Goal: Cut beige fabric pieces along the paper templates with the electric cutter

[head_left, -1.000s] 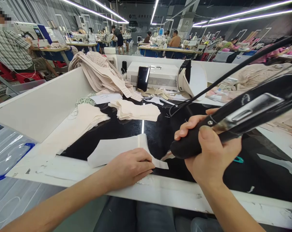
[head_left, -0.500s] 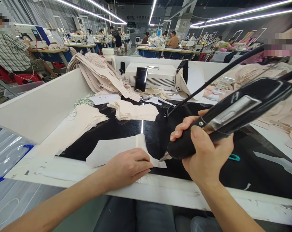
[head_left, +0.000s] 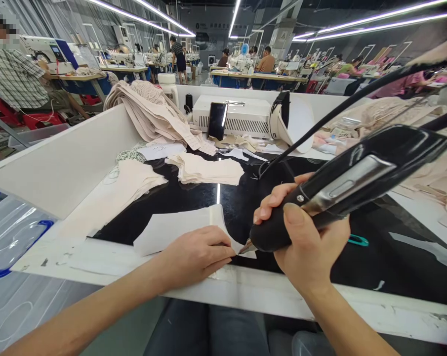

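Note:
My left hand lies on the near edge of a white fabric piece, fingers pressed together, pinning it to the black worktop. My right hand is wrapped round a black corded hand tool. The tool's metal tip touches the fabric's right corner, just beside my left fingertips. A black cable runs up and right from the tool.
Stacks of cream fabric pieces and a folded pile lie further back, by a white machine with a phone leaning on it. White walls box in the table. A seated person and sewing stations are behind.
My right hand has carried the tool leftward, so its tip has slid along the fabric's corner toward my left fingertips. The left hand has stayed put.

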Demonstrator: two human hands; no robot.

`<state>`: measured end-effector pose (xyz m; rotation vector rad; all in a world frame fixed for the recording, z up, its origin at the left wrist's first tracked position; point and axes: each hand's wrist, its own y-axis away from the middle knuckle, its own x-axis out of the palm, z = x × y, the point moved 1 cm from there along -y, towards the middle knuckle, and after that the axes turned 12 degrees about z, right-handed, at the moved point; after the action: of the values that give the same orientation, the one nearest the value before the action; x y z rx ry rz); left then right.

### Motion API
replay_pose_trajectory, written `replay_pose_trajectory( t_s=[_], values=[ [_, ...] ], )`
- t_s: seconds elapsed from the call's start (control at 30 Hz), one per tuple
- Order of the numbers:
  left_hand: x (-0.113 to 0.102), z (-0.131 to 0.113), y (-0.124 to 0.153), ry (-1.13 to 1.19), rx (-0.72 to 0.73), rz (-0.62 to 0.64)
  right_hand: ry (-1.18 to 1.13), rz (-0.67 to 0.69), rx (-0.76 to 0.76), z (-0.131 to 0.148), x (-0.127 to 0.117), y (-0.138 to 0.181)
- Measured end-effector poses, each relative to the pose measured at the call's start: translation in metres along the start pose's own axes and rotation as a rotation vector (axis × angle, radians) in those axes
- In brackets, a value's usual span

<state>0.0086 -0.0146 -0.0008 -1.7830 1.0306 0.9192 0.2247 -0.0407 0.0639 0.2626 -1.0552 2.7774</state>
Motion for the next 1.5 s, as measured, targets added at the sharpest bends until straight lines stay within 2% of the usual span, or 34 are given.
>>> replay_pose_trajectory(
  t_s=[0.2, 0.5, 0.67, 0.73, 0.83, 0.97, 1.1, 1.2, 1.27, 1.37, 1.5],
  values=[
    [0.002, 0.002, 0.001, 0.001, -0.003, 0.009, 0.019, -0.060, -0.022, 0.004, -0.010, -0.003],
    [0.002, 0.002, 0.003, 0.007, -0.028, 0.032, 0.062, -0.049, -0.020, 0.004, -0.013, 0.003],
    [-0.017, 0.001, 0.002, 0.086, -0.051, -0.010, 0.057, -0.037, -0.013, 0.004, -0.016, 0.000],
    [-0.027, 0.005, 0.006, 0.055, -0.085, -0.034, 0.068, -0.033, -0.033, 0.003, -0.020, -0.004],
    [-0.038, 0.016, 0.017, -0.054, -0.170, -0.002, 0.108, -0.046, -0.054, -0.004, -0.028, -0.013],
    [-0.041, 0.019, 0.033, -0.138, -0.231, 0.041, 0.119, -0.085, -0.073, -0.020, -0.035, -0.029],
    [-0.039, 0.000, 0.037, -0.137, -0.264, 0.080, 0.110, -0.096, -0.089, -0.034, -0.034, -0.042],
    [-0.042, -0.008, 0.032, -0.118, -0.295, 0.142, 0.100, -0.089, -0.111, -0.037, -0.031, -0.048],
    [-0.048, -0.003, 0.024, -0.136, -0.294, 0.178, 0.091, -0.094, -0.123, -0.037, -0.027, -0.049],
    [-0.058, 0.016, 0.005, -0.158, -0.227, 0.229, 0.075, -0.094, -0.125, -0.036, -0.023, -0.048],
    [-0.067, 0.041, -0.025, -0.056, -0.090, 0.353, 0.070, -0.090, -0.135, -0.035, -0.020, -0.042]
  ],
)
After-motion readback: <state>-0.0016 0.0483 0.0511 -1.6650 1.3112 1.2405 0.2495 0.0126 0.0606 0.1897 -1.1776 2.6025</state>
